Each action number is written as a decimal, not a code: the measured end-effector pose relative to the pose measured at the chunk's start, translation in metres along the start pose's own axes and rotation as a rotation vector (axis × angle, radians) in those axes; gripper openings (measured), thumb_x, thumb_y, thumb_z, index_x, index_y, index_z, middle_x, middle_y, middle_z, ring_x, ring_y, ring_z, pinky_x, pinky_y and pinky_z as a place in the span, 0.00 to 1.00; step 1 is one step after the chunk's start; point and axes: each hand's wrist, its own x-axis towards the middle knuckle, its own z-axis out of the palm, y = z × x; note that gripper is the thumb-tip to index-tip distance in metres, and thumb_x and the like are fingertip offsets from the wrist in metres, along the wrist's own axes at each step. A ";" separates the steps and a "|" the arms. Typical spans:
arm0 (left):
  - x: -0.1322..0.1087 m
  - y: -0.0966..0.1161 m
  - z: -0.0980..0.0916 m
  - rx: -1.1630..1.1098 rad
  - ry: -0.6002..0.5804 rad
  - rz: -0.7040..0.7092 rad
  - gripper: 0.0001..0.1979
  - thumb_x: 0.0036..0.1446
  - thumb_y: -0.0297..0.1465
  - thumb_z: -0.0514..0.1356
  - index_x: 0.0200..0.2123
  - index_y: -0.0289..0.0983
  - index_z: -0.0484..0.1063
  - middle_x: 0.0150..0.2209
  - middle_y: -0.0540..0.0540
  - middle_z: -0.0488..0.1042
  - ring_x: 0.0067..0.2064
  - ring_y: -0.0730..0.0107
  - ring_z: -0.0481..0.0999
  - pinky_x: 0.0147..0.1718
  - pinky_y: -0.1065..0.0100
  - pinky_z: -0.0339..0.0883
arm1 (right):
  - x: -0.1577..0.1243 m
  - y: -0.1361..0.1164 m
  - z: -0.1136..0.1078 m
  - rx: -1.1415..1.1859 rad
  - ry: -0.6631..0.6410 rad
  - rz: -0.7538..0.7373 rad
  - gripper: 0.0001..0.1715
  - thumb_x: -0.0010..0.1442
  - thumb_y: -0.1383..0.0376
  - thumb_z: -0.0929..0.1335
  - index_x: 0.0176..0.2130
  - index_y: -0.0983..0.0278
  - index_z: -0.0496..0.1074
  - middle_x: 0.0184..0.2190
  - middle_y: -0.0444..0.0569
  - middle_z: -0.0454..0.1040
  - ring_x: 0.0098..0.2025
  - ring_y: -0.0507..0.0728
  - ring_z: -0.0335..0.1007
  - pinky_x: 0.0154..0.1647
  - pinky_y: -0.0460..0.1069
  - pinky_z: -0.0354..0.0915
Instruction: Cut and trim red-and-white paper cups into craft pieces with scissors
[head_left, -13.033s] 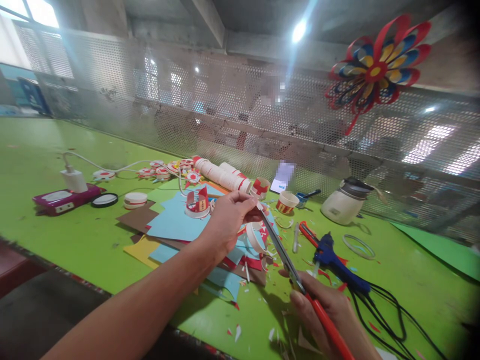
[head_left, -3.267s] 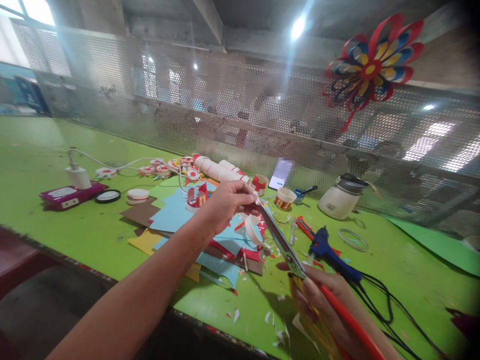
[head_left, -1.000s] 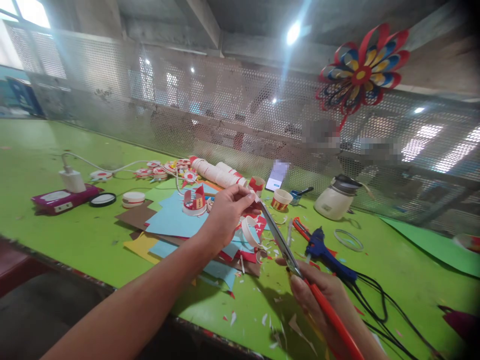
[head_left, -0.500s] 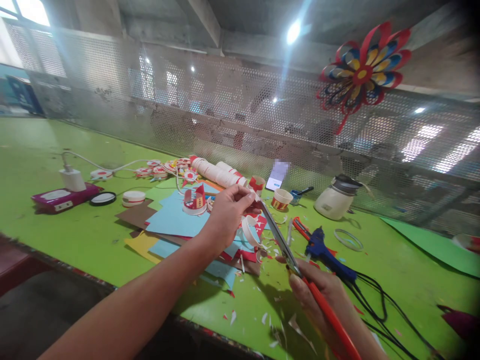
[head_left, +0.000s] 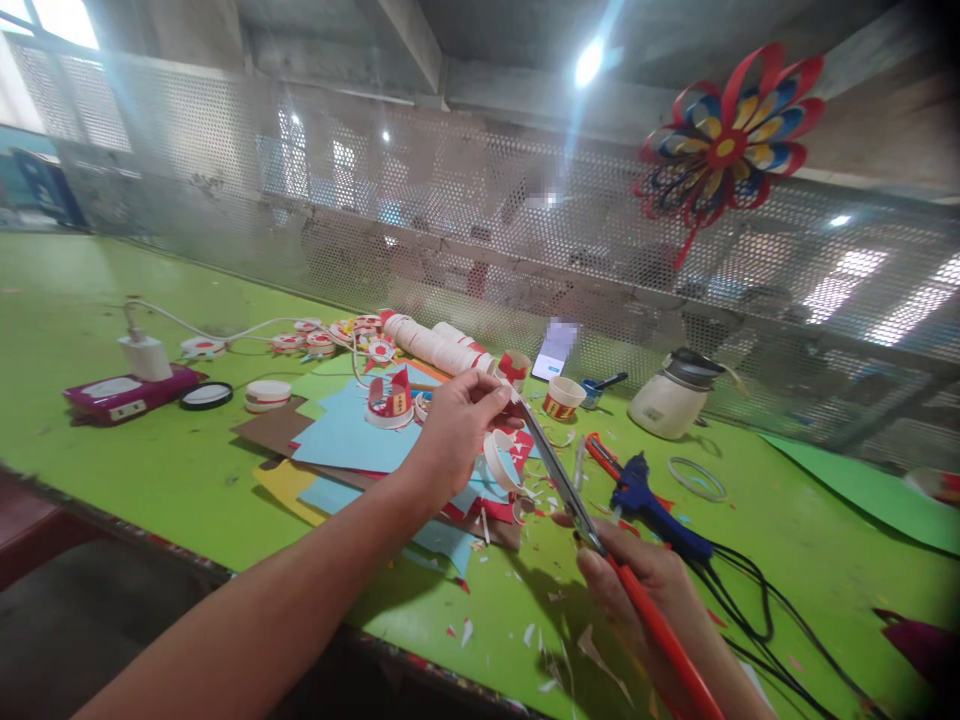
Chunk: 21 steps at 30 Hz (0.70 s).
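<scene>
My left hand (head_left: 469, 425) is closed in a pinch above the paper pile. A small white piece (head_left: 514, 397), perhaps paper, shows at its fingertips; most of it is hidden. My right hand (head_left: 637, 580) grips a pair of scissors (head_left: 556, 470) with long silver blades and red handles. The blade tips point away from me and meet the white piece at my left fingers. Below my left hand, a curled white paper ring (head_left: 501, 462) rests on red and blue scraps. Sheets of light blue paper (head_left: 352, 430) lie to its left, with a red-and-white paper cup piece (head_left: 390, 402) on them.
A blue glue gun (head_left: 660, 510) with a black cord and an orange-handled cutter (head_left: 604, 455) lie right. Behind stand a paper cup (head_left: 562, 398), a phone (head_left: 555, 350) and a cream jug (head_left: 671, 400). A purple power strip (head_left: 131, 395) sits left. Paper scraps litter the green table (head_left: 300, 560).
</scene>
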 end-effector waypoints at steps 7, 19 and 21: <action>0.001 -0.001 0.000 -0.004 0.004 0.000 0.06 0.48 0.26 0.62 0.26 0.33 0.66 0.23 0.49 0.70 0.26 0.74 0.72 0.33 0.64 0.69 | -0.002 0.001 0.003 0.088 -0.014 0.070 0.29 0.56 0.48 0.63 0.41 0.67 0.78 0.13 0.39 0.56 0.14 0.49 0.54 0.16 0.44 0.59; 0.000 0.000 0.001 -0.011 0.004 -0.016 0.06 0.48 0.26 0.61 0.25 0.33 0.65 0.23 0.49 0.70 0.26 0.74 0.71 0.34 0.64 0.68 | -0.003 -0.005 0.004 0.076 0.015 0.050 0.27 0.57 0.48 0.62 0.39 0.65 0.78 0.19 0.43 0.69 0.17 0.51 0.63 0.20 0.45 0.64; 0.001 -0.001 -0.001 -0.009 -0.003 -0.019 0.06 0.48 0.26 0.62 0.25 0.33 0.66 0.24 0.49 0.70 0.27 0.74 0.72 0.33 0.64 0.69 | -0.002 -0.004 0.002 0.070 -0.004 0.042 0.26 0.58 0.49 0.62 0.40 0.65 0.77 0.18 0.43 0.67 0.16 0.51 0.61 0.19 0.45 0.62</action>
